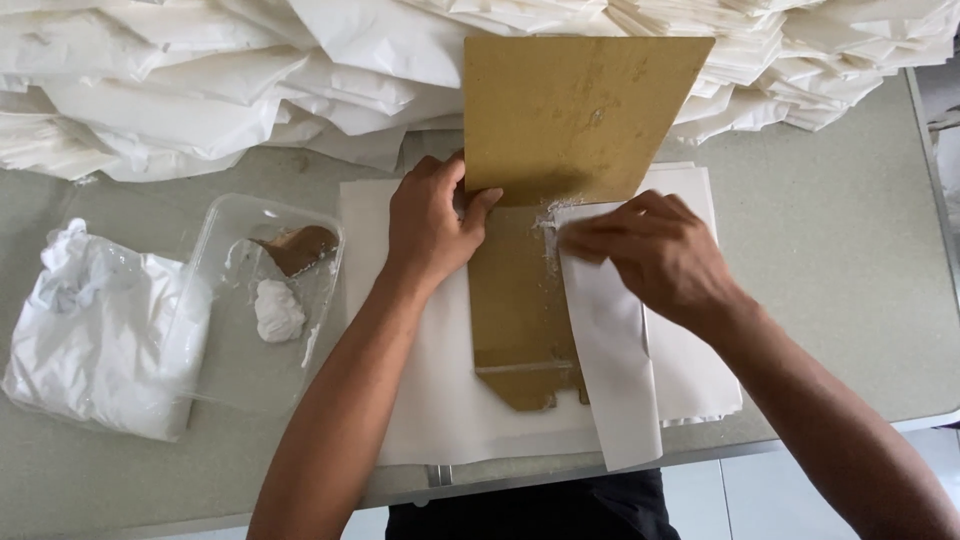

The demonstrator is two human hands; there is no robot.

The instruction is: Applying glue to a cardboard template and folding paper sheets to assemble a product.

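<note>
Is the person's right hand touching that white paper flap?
Touching. The head view shows the right hand pressing its fingers flat on the paper flap, no gap visible.
</note>
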